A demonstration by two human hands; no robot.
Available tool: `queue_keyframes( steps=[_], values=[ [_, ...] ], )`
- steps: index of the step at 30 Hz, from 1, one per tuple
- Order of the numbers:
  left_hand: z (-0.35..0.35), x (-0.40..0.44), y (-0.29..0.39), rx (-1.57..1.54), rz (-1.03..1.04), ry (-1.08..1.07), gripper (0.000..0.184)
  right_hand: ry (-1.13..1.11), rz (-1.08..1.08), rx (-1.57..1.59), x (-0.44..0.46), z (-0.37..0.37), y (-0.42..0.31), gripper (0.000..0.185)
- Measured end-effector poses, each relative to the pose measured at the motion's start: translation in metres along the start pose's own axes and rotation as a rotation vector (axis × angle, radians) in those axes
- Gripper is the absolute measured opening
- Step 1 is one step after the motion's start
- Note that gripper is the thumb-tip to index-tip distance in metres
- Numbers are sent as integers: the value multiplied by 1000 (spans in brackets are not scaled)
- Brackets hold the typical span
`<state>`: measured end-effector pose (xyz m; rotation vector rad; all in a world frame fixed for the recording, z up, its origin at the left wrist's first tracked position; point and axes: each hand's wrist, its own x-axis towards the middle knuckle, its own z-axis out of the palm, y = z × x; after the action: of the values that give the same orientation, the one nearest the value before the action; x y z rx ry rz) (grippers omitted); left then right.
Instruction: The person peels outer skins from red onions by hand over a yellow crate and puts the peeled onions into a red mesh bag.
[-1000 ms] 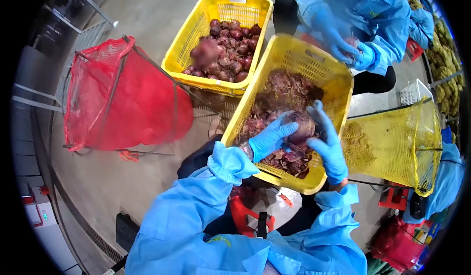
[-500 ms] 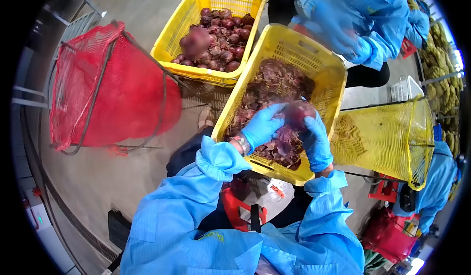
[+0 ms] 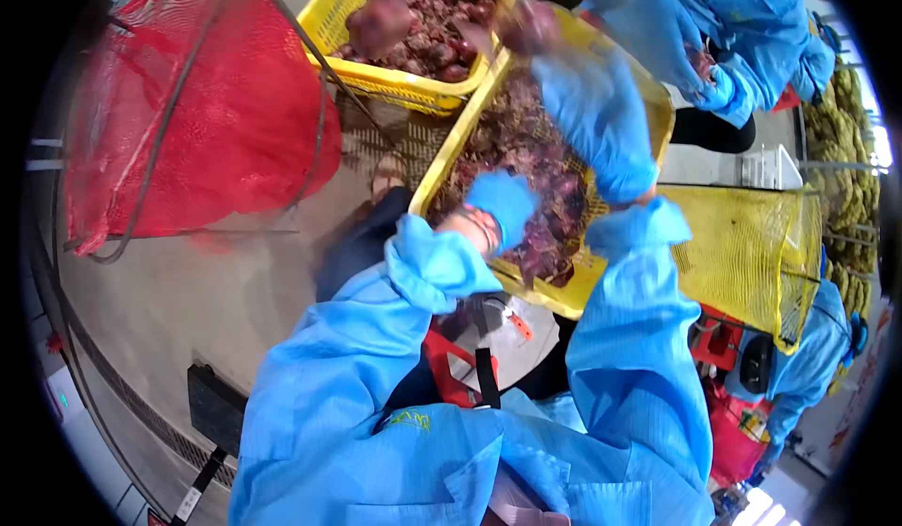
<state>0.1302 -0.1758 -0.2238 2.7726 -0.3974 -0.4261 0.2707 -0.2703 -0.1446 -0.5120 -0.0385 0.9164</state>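
Observation:
My right hand (image 3: 601,117), in a blue glove, reaches across the far half of the near yellow crate (image 3: 442,164). At its fingertips is a red onion (image 3: 528,28), blurred by motion, near that crate's far left corner. My left hand (image 3: 507,205), also gloved, is low over the onion skins (image 3: 554,211) in the same crate; its fingers point down and are blurred. Loose, dry, purple-brown skins cover much of the crate's bottom. Beyond it, to the left, the second yellow crate (image 3: 376,77) holds several red onions (image 3: 442,54).
A red mesh bag (image 3: 207,103) on a metal frame stands at left. On the right is a yellow mesh bag (image 3: 742,249) on another frame. Opposite sits a co-worker in blue sleeves (image 3: 648,33). A white basket (image 3: 770,167) and another person (image 3: 808,338) are further right.
My right hand has moved away from me and left with the red onion, toward the second crate. My left hand has separated from the onion and dropped slightly over the skins. The view has shifted.

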Motion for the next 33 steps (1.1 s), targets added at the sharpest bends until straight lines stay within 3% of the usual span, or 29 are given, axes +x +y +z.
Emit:
queue_keyframes(
  steps=[3, 6, 8, 10, 12, 13, 14, 16, 23, 26, 27, 29, 30, 32, 33],
  values=[
    [-18, 4, -15, -124, -122, 238, 28, -10, -257, -572, -6, 5, -13, 54],
    [-34, 7, -18, -489, -154, 323, 26, 297, -90, -865, -36, -78, -8, 47],
    [-35, 8, -17, -711, -175, 365, 23, 449, 247, -1056, -67, -141, 11, 45],
    [-24, 13, -20, -739, -151, 479, 21, 494, 568, -1538, -94, -225, 51, 44],
    [-23, 14, -19, -624, -176, 463, 21, 320, 1036, -2123, -118, -275, 87, 46],
    [-23, 15, -19, -564, -188, 455, 21, 228, 1233, -2254, -133, -323, 106, 52],
    [-21, 17, -19, -557, -183, 433, 21, 279, 1352, -2234, -133, -303, 111, 50],
    [-19, 21, -17, -545, -170, 390, 22, 481, 1224, -2250, -142, -316, 129, 54],
    [-17, 30, -11, -455, -180, 352, 25, 408, 1298, -2108, -133, -290, 121, 79],
    [-20, 30, -13, -490, -173, 359, 25, 532, 937, -1472, -145, -342, 116, 79],
    [-18, 31, -14, -507, -161, 377, 25, 555, 823, -941, -138, -304, 106, 70],
    [-19, 30, -14, -531, -148, 422, 24, 515, 544, -856, -131, -337, 98, 52],
    [-18, 29, -14, -546, -148, 423, 25, 457, 470, -692, -117, -262, 77, 47],
    [-14, 29, -16, -573, -138, 420, 27, 546, 246, -392, -110, -183, 61, 42],
    [-13, 26, -16, -609, -111, 396, 33, 621, 196, -423, -114, -158, 51, 41]
  ],
)
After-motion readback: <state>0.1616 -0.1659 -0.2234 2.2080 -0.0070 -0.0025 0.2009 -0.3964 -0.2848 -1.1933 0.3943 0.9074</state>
